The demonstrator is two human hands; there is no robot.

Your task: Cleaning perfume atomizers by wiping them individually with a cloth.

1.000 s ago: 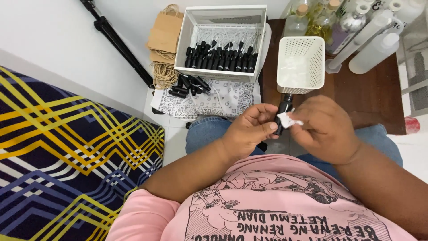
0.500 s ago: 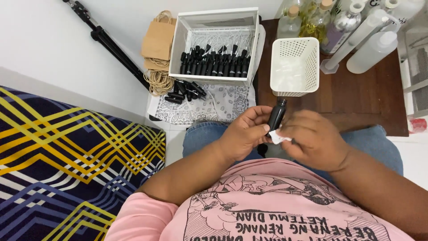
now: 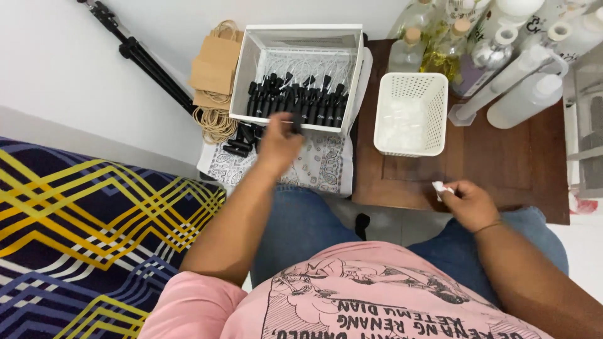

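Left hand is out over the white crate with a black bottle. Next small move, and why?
Probably lower the left hand and set the small black bottle into the row of black bottles in the white rectangular crate. It hovers at the crate's near edge; the right hand waits with the crumpled white wipe.

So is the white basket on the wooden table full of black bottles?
No, the white basket holds only pale clear bits; the black bottles lie in the white bin.

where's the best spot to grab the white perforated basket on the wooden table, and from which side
Probably the near rim of the white perforated basket, reached from the person's side with the right hand. It stands upright and open-topped, so the thin rim is free to pinch. Bottles crowd its far and right sides, and the white crate sits close on its left.
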